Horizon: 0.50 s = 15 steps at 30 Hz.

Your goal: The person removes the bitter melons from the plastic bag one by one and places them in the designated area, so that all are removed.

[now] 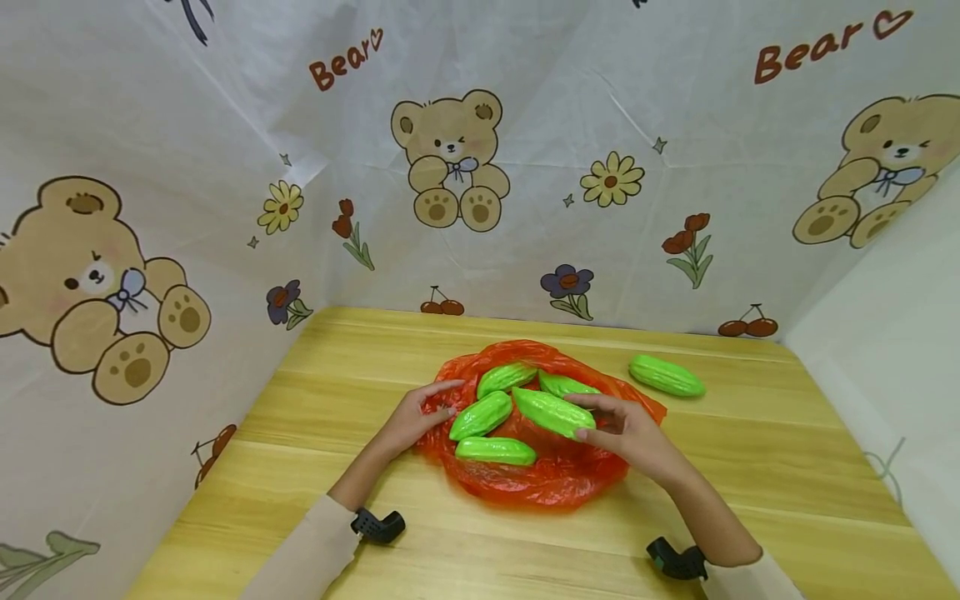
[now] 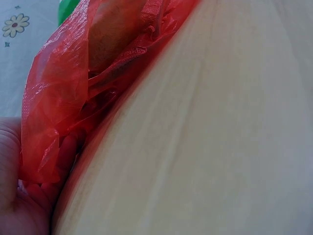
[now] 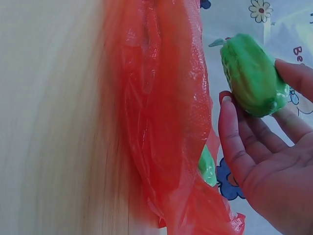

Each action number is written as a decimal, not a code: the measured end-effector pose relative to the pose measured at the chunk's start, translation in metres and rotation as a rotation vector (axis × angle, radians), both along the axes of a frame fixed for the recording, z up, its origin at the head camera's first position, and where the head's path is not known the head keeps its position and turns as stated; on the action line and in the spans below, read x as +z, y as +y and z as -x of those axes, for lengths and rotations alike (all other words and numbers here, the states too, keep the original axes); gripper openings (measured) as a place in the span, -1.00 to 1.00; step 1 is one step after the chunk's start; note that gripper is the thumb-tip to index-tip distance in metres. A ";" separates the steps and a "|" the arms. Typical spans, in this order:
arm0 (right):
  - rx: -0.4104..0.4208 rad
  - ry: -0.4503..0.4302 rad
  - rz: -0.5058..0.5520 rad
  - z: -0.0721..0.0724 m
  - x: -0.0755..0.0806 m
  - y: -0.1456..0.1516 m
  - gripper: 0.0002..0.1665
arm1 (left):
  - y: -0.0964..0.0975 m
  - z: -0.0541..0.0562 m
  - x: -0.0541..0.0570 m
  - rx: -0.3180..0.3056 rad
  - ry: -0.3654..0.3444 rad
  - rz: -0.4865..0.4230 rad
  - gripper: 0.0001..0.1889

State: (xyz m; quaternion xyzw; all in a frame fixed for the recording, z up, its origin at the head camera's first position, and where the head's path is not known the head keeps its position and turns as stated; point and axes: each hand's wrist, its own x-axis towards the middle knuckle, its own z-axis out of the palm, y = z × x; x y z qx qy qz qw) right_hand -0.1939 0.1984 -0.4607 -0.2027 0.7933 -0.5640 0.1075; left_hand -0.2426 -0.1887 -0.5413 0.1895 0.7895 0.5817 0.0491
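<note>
My right hand [image 1: 633, 433] holds a bright green, bumpy bitter melon [image 1: 553, 412] between thumb and fingers, over an open red plastic bag [image 1: 536, 487]. In the right wrist view the same melon [image 3: 254, 81] shows end-on, up beside the bag's wall. At the bag's left side, my left hand [image 1: 414, 421] grips its edge; the left wrist view has the red film [image 2: 54, 107] running between thumb and fingers. Several more melons lie inside the bag, among them one at the front [image 1: 495, 451] and one at the left [image 1: 482, 416].
Behind and to the right of the bag, another green bitter melon [image 1: 666, 376] lies on the wooden table [image 1: 757, 467]. A white cloth [image 1: 540, 225] printed with bears and flowers hangs behind the table and along its left. Both wrists wear black camera mounts.
</note>
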 end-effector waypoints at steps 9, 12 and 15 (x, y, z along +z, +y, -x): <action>0.041 -0.073 0.069 0.000 0.002 0.002 -0.39 | 0.000 0.001 0.000 -0.007 -0.002 0.001 -0.52; 0.036 -0.068 0.081 0.000 0.003 0.003 -0.41 | 0.000 0.001 -0.001 -0.010 -0.005 0.000 -0.52; 0.019 -0.046 0.077 0.000 0.005 0.006 -0.44 | 0.000 0.000 0.000 -0.011 -0.009 -0.002 -0.52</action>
